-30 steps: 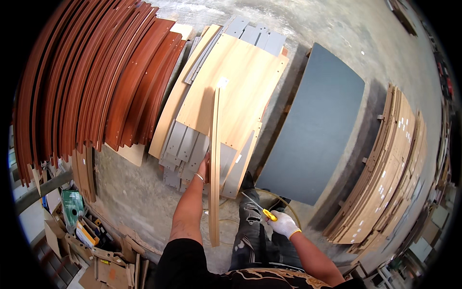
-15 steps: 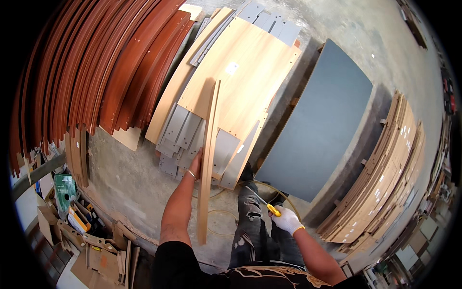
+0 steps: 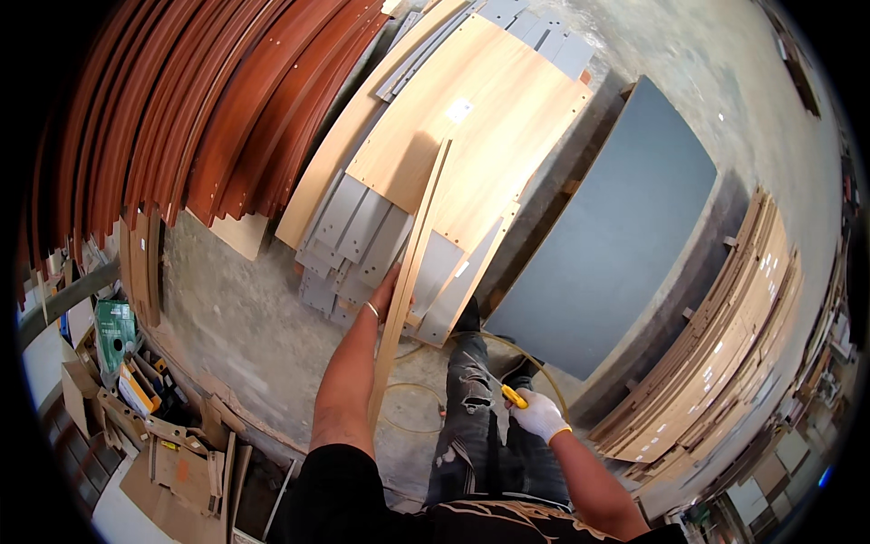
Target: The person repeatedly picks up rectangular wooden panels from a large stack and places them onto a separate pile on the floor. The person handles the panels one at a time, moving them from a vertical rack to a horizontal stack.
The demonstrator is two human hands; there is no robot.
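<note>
Two hands in play, and both were busy! Your bare left hand (image 3: 385,292) was wrapped around a long wooden strip (image 3: 410,272), with part of its fingers hidden behind the wood, while your gloved right hand (image 3: 536,414) was clamped on a thin-shafted, yellow-handled tool (image 3: 514,397). The step in hand, by the look of it: holding and steering that strip one-handed, tool kept aside. And where was the strip? Slanting over the pale wood panel (image 3: 489,127), crossing its near edge right of the middle, then over the grey panels (image 3: 335,218) below, with its near end down beside your left forearm. Touching the pale panel or hovering above it? That couldn't be told from this view. Any next move, as a judgement, called for a firm left grip and a far end kept from scraping the panel's face. What a reach, too: your left arm stretched well forward, while your right forearm angled in from the lower right, fist above your thigh, shaft pointing forward and left
</note>
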